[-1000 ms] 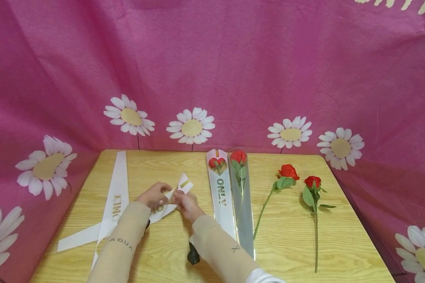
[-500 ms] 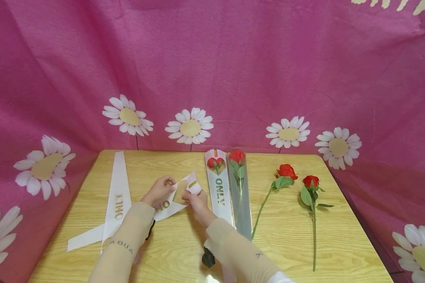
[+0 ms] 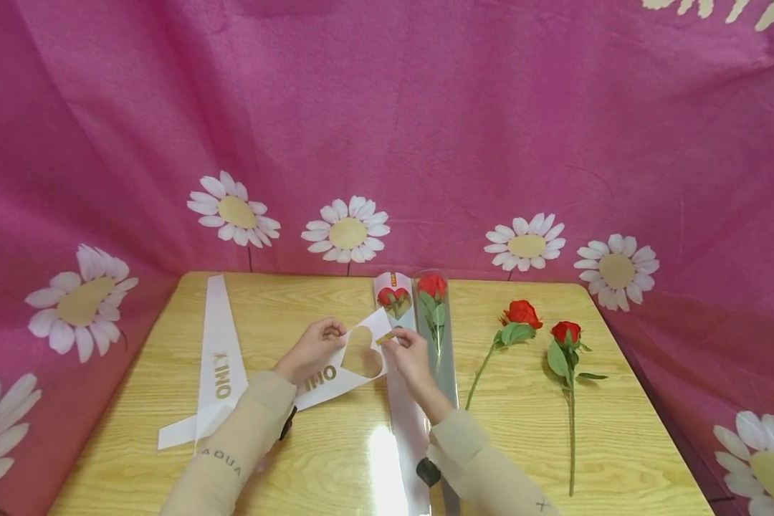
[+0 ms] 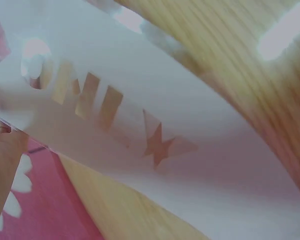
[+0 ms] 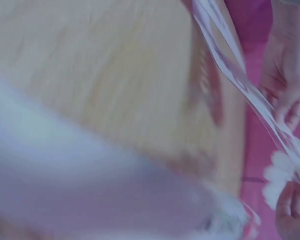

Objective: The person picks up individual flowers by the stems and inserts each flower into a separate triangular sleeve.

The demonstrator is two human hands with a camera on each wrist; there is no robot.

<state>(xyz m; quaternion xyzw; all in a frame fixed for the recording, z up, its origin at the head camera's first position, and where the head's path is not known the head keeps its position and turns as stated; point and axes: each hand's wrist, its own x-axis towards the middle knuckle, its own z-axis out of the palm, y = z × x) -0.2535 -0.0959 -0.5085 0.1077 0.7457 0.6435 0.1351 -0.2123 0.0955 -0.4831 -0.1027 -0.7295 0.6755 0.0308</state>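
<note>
In the head view a flat white flower sleeve (image 3: 337, 390) with a heart-shaped window and cut-out letters is raised over the table between both hands. My left hand (image 3: 312, 349) pinches its edge left of the heart. On the other side, my right hand (image 3: 411, 358) pinches the top end near a gold mark. The left wrist view shows the sleeve (image 4: 225, 165) up close, its letters see-through, with part of the left hand (image 4: 5, 155) at the edge. Both the left hand (image 5: 285, 75) and right hand (image 5: 292, 215) appear in the right wrist view, the sleeve seen edge-on.
More white sleeves (image 3: 218, 322) lie crossed at the left of the wooden table (image 3: 522, 459). Just beyond my right hand, a rose in a heart-window sleeve (image 3: 393, 299) lies beside another sleeved rose (image 3: 432, 288). Two loose red roses, one nearer (image 3: 522, 314) and one farther right (image 3: 566, 332), lie at right.
Both hands have moved right with the sleeve. It was bunched between the fingers and is now spread flatter, its heart window in full view. The hands are farther apart.
</note>
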